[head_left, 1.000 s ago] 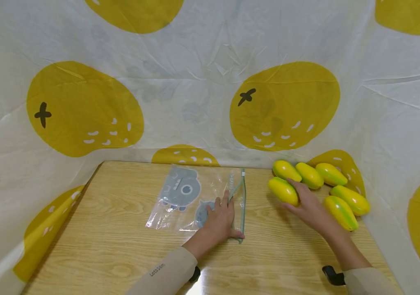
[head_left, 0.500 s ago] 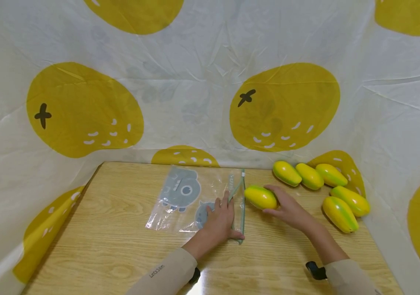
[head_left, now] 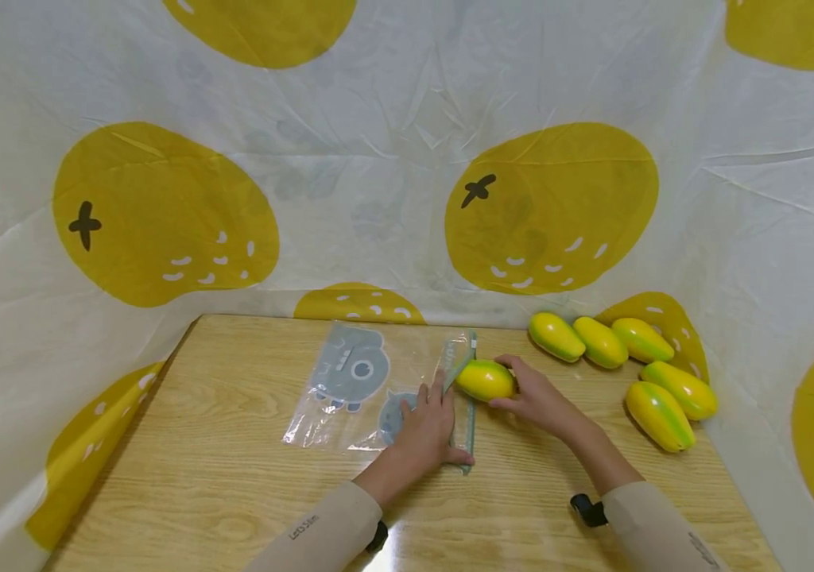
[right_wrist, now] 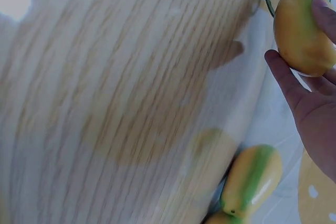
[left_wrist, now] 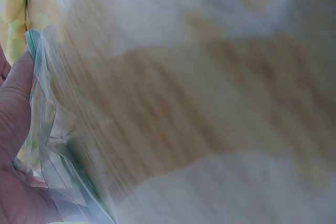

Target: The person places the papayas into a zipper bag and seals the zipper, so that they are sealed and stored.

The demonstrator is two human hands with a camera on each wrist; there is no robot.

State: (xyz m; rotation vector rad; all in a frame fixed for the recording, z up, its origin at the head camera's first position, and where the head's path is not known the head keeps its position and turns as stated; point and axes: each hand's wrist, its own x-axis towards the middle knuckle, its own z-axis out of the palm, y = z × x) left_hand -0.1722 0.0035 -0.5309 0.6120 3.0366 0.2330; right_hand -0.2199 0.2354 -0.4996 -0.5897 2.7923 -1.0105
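In the head view a clear zip bag [head_left: 407, 357] with grey-blue cartoon prints lies flat, its slider-edged mouth facing right. My left hand [head_left: 421, 425] rests on the bag near that mouth, fingers spread, thumb at the lower edge of the strip. The upper strip is raised, making a gap. My right hand [head_left: 536, 397] grips a yellow-green papaya [head_left: 484, 380] by its right end. The papaya's left tip is at the mouth, under the raised strip. In the right wrist view, fingers and thumb curl round the papaya [right_wrist: 302, 30].
Several more papayas [head_left: 600, 342] lie at the back right of the wooden table [head_left: 221, 477], with two [head_left: 660, 415] nearer the right edge. A white cloth [head_left: 364, 199] with yellow fruit prints hangs round the back and sides.
My right hand has brought the papaya left from the pile to the bag's mouth. The strip has shifted round the papaya's tip. My left hand has stayed in place.
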